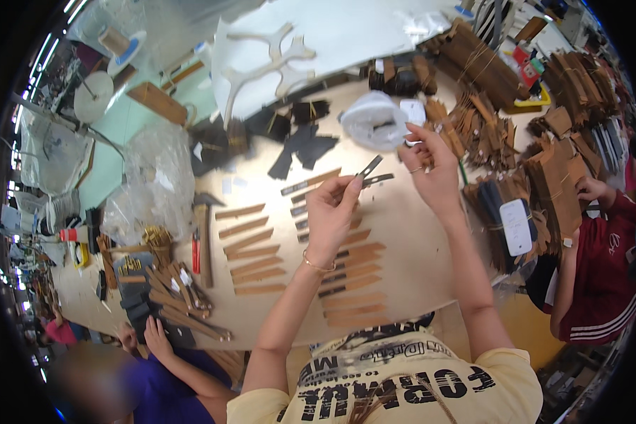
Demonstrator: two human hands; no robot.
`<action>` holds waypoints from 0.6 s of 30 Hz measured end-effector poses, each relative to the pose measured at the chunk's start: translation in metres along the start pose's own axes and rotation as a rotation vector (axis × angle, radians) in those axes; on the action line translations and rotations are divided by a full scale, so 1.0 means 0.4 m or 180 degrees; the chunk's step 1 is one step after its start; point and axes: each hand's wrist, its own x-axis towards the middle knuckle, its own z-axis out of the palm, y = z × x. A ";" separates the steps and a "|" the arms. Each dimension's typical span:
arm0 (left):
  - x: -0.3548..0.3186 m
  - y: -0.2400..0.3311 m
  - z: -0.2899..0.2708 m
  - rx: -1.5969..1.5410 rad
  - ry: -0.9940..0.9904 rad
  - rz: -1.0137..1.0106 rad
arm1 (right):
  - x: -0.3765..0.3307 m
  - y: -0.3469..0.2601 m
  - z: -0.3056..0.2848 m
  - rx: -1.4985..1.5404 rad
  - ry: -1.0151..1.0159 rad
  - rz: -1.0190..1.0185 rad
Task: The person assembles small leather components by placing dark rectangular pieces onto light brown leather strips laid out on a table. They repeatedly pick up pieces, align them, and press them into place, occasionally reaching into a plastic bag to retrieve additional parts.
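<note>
My left hand [332, 212] pinches a short dark strip with slots [370, 166] between thumb and fingertips, above the table. To its right my right hand [431, 168] is raised, thumb and fingertips drawn together; whatever they may hold is too small to make out. A white plastic bag [364, 116] lies just beyond the right fingers. Another dark slotted strip [381, 178] is on the table beside the left fingertips. Under and around my left forearm lie rows of brown strips with pointed ends [353, 311], several bearing dark pieces. More plain brown strips [251, 244] lie left of the forearm.
A hammer [203, 244] and a red-handled tool [196, 253] lie at left, near a clear plastic bag [152, 184]. Black pieces [304, 148] sit farther back. Brown bundles [484, 124] crowd the right side. Co-workers' hands [159, 339] work at lower left and at right [595, 191].
</note>
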 end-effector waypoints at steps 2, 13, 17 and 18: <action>-0.042 -0.011 -0.001 0.0123 0.0064 0.0080 | -0.059 -0.029 -0.007 0.1128 -0.0436 0.0507; -0.285 -0.055 -0.114 -0.0520 0.0673 0.0273 | -0.323 -0.153 -0.032 -0.0987 -0.0769 -0.2341; -0.315 -0.051 -0.122 -0.0785 0.0494 0.0419 | -0.332 -0.168 -0.052 -0.0853 -0.0936 -0.2296; -0.321 -0.046 -0.118 -0.0659 0.0376 0.0225 | -0.333 -0.170 -0.053 -0.0732 -0.1000 -0.2185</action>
